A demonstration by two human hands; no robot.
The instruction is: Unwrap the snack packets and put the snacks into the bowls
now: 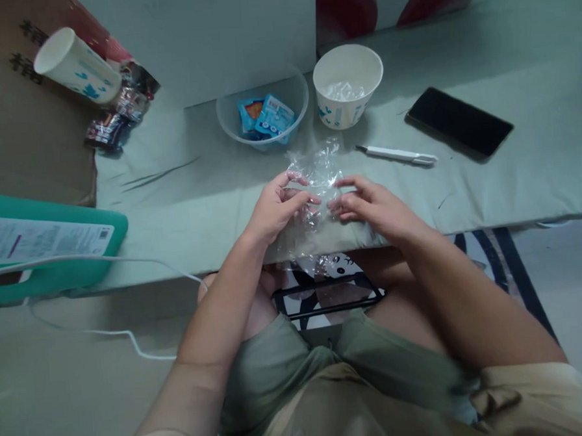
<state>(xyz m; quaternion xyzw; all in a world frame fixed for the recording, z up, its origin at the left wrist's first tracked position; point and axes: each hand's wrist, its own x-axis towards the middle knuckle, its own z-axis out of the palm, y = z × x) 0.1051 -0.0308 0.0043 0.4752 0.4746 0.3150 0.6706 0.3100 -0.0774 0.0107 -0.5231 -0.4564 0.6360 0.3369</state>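
A clear plastic bag (317, 168) lies on the pale green surface (187, 197) right in front of me. My left hand (278, 205) pinches its left edge with curled fingers. My right hand (371, 204) grips the bag's right side, fingertips pressed together on the film. The bag's lower part hangs over the front edge towards my lap. Behind the bag stands a clear plastic bowl (294, 91) with blue sachets (269, 118) in it, and beside that a white paper cup (347, 81) holding crumpled clear film.
A white pen-like tool (397, 154) and a black phone (459, 129) lie to the right. A tipped paper cup (75, 63) and dark wrappers (119, 113) sit on a cardboard box at the left. A teal box (53, 247) and white cable (102, 332) are near left.
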